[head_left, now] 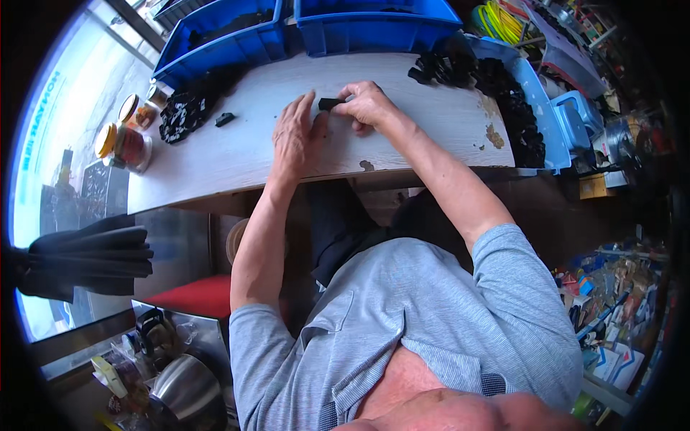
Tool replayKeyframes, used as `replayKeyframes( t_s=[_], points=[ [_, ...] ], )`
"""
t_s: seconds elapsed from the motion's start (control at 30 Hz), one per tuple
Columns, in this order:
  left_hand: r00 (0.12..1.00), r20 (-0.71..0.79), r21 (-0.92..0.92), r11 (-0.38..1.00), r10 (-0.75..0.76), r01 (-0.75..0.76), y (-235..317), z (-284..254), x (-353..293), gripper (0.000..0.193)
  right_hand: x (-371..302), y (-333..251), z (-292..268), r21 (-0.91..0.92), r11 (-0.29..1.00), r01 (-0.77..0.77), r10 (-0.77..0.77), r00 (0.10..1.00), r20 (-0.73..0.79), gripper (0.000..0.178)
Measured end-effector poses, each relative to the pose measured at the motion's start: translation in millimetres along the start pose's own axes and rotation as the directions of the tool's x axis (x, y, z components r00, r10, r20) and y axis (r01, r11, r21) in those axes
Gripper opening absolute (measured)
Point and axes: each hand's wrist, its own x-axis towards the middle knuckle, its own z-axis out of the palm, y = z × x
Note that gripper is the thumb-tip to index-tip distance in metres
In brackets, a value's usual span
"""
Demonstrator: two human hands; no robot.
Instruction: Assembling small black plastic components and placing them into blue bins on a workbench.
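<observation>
Between the thumb and fingers of my right hand (365,108) is a small black block-like part (330,103), its left end sticking out toward my other hand. My left hand (293,135) is beside it over the white table (248,154), fingers stretched out and nothing seen in them. A single similar black piece (225,119) lies on the table to the left. Farther left is a dark heap of black parts (185,115); another pile of black parts (445,68) is at the far right of the table. The exact kind of these parts is too small to tell.
Two blue bins (374,34) with black contents stand along the far edge. A light blue tray (550,133) holding more black parts adjoins the table's right side. Jars (131,147) stand at the left edge. Crowded shelves and tools are at the lower right.
</observation>
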Motion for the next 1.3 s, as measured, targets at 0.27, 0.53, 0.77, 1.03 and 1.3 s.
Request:
replayKeyframes(
  t_s=[0.27, 0.53, 0.77, 1.03, 1.3],
  points=[
    [0.990, 0.090, -0.014, 0.993, -0.113, 0.114, 16.9, 17.3, 5.2, 0.062, -18.0, 25.7, -61.8, 0.182, 0.981, -0.074, 0.106, 0.979, -0.173, 0.038],
    [0.973, 0.230, 0.002, 1.000, -0.022, 0.022, 57.2, 82.6, 50.3, 0.084, -42.2, 62.0, -147.5, 0.279, 0.956, -0.095, 0.191, 0.920, -0.342, 0.039],
    [0.976, 0.204, 0.039, 0.996, 0.076, -0.085, 79.8, 152.2, 97.7, 0.094, -62.8, 108.0, -243.8, 0.440, 0.893, 0.096, 0.239, 0.728, -0.643, 0.031],
    [0.968, 0.199, 0.027, 0.986, 0.155, -0.164, 108.2, 197.6, 116.7, 0.090, -83.0, 138.8, -278.4, 0.471, 0.862, 0.189, 0.342, 0.469, -0.815, 0.043],
    [0.968, 0.210, 0.024, 0.989, 0.136, -0.144, 136.7, 227.2, 128.2, 0.087, -59.4, 164.0, -246.4, 0.073, 0.989, 0.126, 0.008, 0.452, -0.892, 0.047]
  ],
)
